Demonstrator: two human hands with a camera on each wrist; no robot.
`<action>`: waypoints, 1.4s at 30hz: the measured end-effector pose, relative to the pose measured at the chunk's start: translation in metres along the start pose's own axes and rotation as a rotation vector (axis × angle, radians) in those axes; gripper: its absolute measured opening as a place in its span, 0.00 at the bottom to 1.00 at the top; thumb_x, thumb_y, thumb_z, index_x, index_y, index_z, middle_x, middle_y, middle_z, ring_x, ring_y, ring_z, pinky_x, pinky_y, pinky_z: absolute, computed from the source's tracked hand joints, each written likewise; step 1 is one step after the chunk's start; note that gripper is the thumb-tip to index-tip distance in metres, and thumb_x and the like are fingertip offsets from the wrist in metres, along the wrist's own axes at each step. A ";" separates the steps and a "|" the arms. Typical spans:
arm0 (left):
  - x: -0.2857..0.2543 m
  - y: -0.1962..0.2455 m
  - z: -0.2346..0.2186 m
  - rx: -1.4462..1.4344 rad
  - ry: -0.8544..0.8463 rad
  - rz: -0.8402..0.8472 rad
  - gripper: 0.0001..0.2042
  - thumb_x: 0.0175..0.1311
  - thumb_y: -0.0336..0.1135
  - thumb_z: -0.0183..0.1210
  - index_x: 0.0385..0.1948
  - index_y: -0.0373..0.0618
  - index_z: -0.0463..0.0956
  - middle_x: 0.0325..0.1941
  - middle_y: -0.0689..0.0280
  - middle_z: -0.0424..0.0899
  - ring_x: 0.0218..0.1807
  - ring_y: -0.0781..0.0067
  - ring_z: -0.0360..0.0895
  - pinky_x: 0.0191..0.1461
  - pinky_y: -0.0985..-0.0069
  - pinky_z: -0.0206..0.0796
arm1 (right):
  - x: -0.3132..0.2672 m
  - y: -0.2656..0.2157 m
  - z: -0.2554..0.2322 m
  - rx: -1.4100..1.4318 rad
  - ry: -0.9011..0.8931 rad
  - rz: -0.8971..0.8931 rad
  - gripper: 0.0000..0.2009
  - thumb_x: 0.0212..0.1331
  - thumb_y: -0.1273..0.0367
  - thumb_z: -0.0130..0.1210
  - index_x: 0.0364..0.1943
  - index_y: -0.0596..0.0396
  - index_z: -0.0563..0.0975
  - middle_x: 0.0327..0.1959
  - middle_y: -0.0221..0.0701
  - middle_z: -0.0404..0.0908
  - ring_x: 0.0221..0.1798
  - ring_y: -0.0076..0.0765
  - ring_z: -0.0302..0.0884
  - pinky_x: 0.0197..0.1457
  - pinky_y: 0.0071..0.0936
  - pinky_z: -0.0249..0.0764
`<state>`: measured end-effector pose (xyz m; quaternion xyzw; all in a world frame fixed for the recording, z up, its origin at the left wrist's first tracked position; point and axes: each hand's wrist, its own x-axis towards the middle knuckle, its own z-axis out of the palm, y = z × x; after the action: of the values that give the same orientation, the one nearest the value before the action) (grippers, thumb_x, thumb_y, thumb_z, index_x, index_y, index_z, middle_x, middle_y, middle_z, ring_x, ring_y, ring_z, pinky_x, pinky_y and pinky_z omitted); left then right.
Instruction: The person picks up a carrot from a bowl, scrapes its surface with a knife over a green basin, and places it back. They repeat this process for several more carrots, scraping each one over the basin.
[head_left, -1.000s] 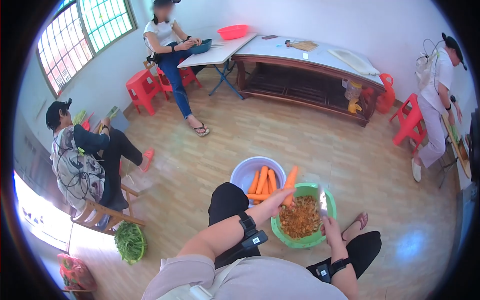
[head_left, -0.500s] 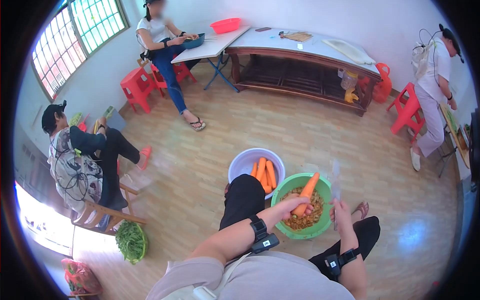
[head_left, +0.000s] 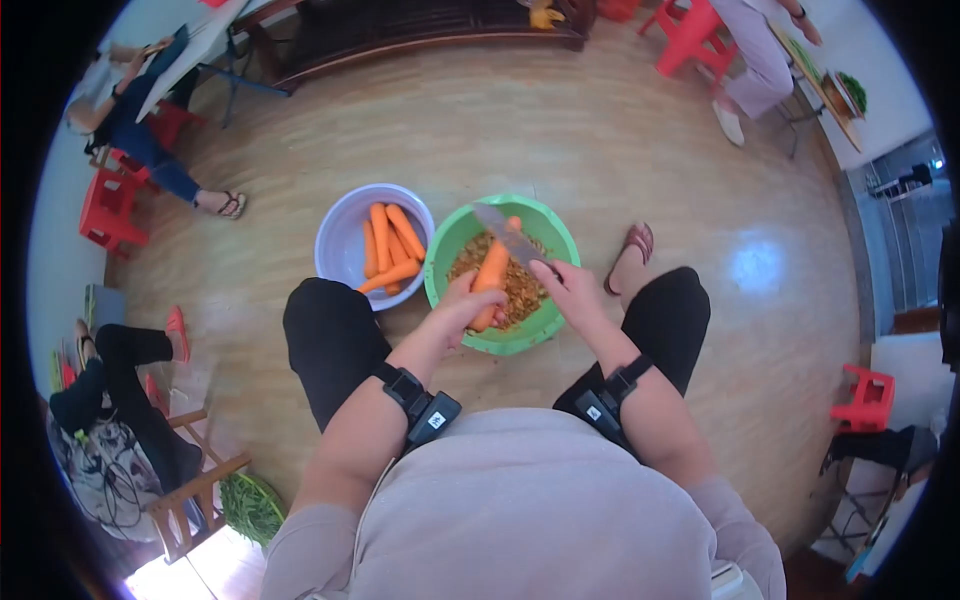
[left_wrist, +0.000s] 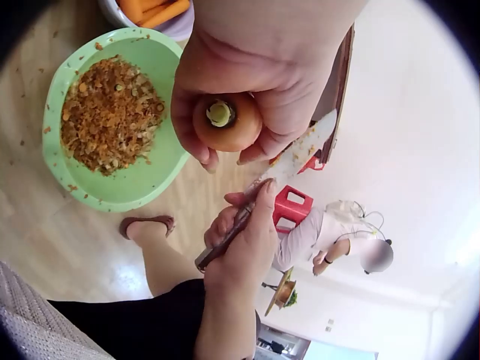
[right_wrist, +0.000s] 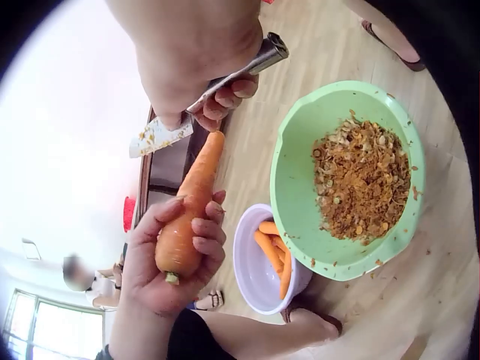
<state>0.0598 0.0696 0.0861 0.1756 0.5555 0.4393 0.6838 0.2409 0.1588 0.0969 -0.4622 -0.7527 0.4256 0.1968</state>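
Observation:
My left hand [head_left: 465, 307] grips an orange carrot [head_left: 492, 275] by its thick stem end, the thin tip pointing away from me. The same carrot [right_wrist: 187, 217] shows in the right wrist view, lying along the palm with fingers curled round it. My right hand [head_left: 572, 290] holds a knife [head_left: 510, 236] by its metal handle; bits of orange cling to the blade [left_wrist: 304, 148] in the left wrist view. Both hands are above a green basin [head_left: 555, 232] with orange and brown shreds [right_wrist: 364, 180] in it.
Left of the green basin stands a lilac basin [head_left: 335, 225] holding several carrots [head_left: 393, 238]. My knees flank the work. A wooden shelf unit [head_left: 420, 40], red stools [head_left: 112, 208] and seated people are round the room. Greens [head_left: 248, 508] fill a basket at lower left.
The head view has tilted down and turned right. The knife, held upright beside the basin before, now slants across by the carrot's tip. The carrot stays in my left hand.

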 end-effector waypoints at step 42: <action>-0.012 0.000 -0.008 0.153 0.109 0.068 0.22 0.49 0.29 0.60 0.49 0.40 0.70 0.34 0.66 0.75 0.29 0.78 0.74 0.28 0.79 0.67 | 0.028 0.010 -0.001 -0.599 0.108 -0.042 0.23 0.58 0.44 0.47 0.27 0.47 0.81 0.18 0.37 0.79 0.23 0.46 0.78 0.26 0.40 0.73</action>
<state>0.0528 0.0586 0.0908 0.2219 0.6175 0.4276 0.6218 0.2330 0.1852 0.0861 -0.5058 -0.8426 0.1551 0.1004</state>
